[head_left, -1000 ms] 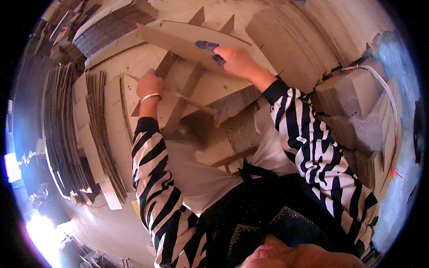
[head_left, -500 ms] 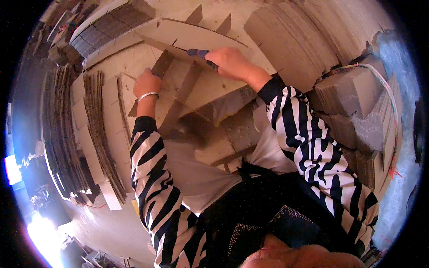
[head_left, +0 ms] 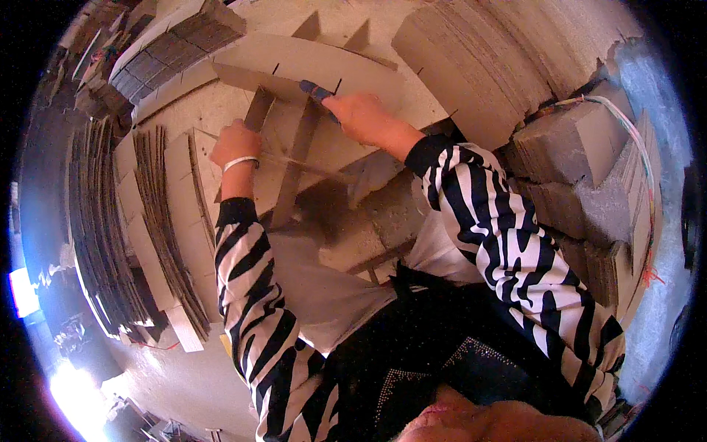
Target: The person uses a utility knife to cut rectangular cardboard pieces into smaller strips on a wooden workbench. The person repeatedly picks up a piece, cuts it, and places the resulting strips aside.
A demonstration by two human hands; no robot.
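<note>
My left hand (head_left: pixel 236 144), with a pale band at the wrist, is closed at the left end of the cardboard partition pieces. A short upright cardboard strip (head_left: pixel 259 107) stands beside its fingers; their exact hold is partly hidden. My right hand (head_left: pixel 361 118) has dark blue coverings on its fingers and grips the near face of a long slotted cardboard strip (head_left: pixel 247 74). Another cardboard strip (head_left: pixel 294 151) runs from under that long strip toward my lap. Where the strips meet near my right fingers is hidden.
Stacks of flat cardboard strips (head_left: pixel 103 228) stand on the left. A large stack of cardboard (head_left: pixel 471 66) lies at the far right, with more bundles (head_left: pixel 556 151) below it. Further slotted pieces (head_left: pixel 308 28) stand at the back. A pale cord (head_left: pixel 618 118) hangs at the right.
My right hand has moved left and slightly nearer, and the long slotted strip has shifted left with it. My left hand has shifted slightly nearer me.
</note>
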